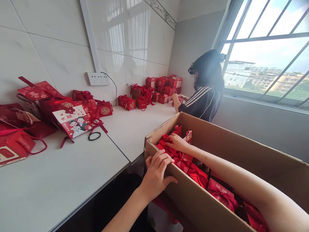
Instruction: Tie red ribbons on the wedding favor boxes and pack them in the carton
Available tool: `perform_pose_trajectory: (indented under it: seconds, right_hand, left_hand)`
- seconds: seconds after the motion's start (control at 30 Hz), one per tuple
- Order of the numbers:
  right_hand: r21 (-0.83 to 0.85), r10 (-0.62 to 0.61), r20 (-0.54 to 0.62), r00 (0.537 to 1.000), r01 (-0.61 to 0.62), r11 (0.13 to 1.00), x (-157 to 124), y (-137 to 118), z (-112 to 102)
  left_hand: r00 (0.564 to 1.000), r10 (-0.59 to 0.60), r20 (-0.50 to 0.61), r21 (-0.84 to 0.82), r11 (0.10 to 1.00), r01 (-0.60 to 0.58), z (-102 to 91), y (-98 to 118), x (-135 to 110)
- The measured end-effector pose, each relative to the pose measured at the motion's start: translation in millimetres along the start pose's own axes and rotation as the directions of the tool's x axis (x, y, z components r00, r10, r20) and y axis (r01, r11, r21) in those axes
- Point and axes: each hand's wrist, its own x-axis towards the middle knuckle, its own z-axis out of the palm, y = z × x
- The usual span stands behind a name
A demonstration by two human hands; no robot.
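Observation:
My left hand grips the near wall of a large open cardboard box, fingers over the rim and thumb on the outside. Inside that box, toward its far left corner, my right hand has its fingers curled on a red gift box. A small upright red-and-white box stands just beyond the right hand. Several more red gift boxes with ribbon bows lie packed along the carton's bottom, partly covered by my right forearm.
A white table runs along the tiled wall. Red gift boxes pile up at its left; more stacked boxes stand at the far end. A black hair tie lies on it. Another person handles boxes near the barred window.

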Motion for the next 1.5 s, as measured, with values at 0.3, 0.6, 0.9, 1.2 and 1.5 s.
perform_pose_trajectory:
  seconds: [0.3, 0.6, 0.9, 1.2, 1.5]
  right_hand:
    - [0.120, 0.143, -0.033, 0.989, -0.138, 0.983, 10, 4, 23]
    - [0.353, 0.267, 0.084, 0.960, -0.279, 0.893, 23, 8, 20]
    - [0.504, 0.215, 0.206, 0.955, -0.292, 0.813, 27, 10, 14]
    - [0.314, 0.128, -0.116, 0.985, -0.086, 0.945, 3, -3, 0]
    - [0.082, -0.180, -0.012, 0.984, 0.181, 0.980, -19, -32, 1]
  left_hand:
    - [1.000, -0.011, 0.023, 0.009, 1.000, 0.011, 0.1, 2, 1]
    - [0.999, -0.027, 0.046, -0.001, 1.000, 0.027, 0.3, 1, 1]
    - [0.997, -0.040, 0.068, -0.013, 0.999, 0.041, -0.7, 2, 1]
    - [0.997, -0.041, 0.068, 0.019, 0.999, 0.040, 1.0, 1, 0]
    - [0.996, -0.052, 0.071, -0.020, 0.998, 0.053, 1.2, 2, -2]
